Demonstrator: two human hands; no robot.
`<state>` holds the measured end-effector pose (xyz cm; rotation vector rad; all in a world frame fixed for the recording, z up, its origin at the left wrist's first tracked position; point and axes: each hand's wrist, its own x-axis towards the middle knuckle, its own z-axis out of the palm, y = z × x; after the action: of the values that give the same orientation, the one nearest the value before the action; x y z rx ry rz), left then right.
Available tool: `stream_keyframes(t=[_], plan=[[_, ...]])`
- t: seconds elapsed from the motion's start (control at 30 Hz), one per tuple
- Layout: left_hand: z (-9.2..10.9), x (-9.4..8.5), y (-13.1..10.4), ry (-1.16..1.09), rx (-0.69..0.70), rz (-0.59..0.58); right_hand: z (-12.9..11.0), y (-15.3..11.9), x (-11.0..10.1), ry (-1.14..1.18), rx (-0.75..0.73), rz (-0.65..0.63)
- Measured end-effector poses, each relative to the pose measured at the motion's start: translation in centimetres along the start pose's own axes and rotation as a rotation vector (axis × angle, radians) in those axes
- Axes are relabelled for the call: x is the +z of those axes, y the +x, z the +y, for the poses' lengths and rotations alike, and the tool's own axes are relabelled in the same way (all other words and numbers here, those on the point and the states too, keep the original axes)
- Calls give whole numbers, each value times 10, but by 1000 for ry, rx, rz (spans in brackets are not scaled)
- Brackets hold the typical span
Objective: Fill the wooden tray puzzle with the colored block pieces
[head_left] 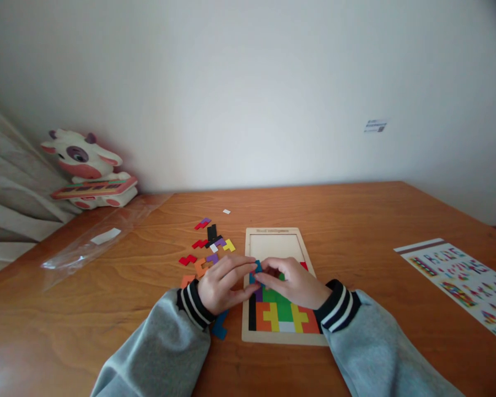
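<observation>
A blue puzzle piece [258, 267] is pinched between the fingertips of both hands, over the left side of a wooden puzzle board [273, 337]. My left hand [225, 280] comes in from the left, thumb and fingers closed on the piece. From the right, my right hand [292, 282] grips the same piece with thumb and forefinger. Green, yellow, orange, purple and black pieces fill the near part of the board, and its far part shows bare wood. My hands hide some of the middle. Another blue piece [220, 326] lies on the table below my left wrist.
Loose coloured pieces [199, 243] are scattered left of the board. Farther left lie a clear plastic bag [78, 248] and a toy cow with a keyboard [93, 171]. At the right is a printed pattern sheet [458, 278]. A wall backs the table.
</observation>
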<state>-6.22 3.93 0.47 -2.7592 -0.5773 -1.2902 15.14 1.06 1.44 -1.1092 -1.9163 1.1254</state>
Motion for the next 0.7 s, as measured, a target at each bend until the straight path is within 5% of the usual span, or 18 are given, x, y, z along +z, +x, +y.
stream_keyframes(t=[0.17,0.33,0.7], plan=[[-20,-15,-9,89,98,-190,29,3,-27,71,44,235],[-42,-34,-26,59,0,-363,54,-1,-53,-26,61,469],[-55,-23,-41,-68,-97,-346,51,-1,-45,-129,23,447]])
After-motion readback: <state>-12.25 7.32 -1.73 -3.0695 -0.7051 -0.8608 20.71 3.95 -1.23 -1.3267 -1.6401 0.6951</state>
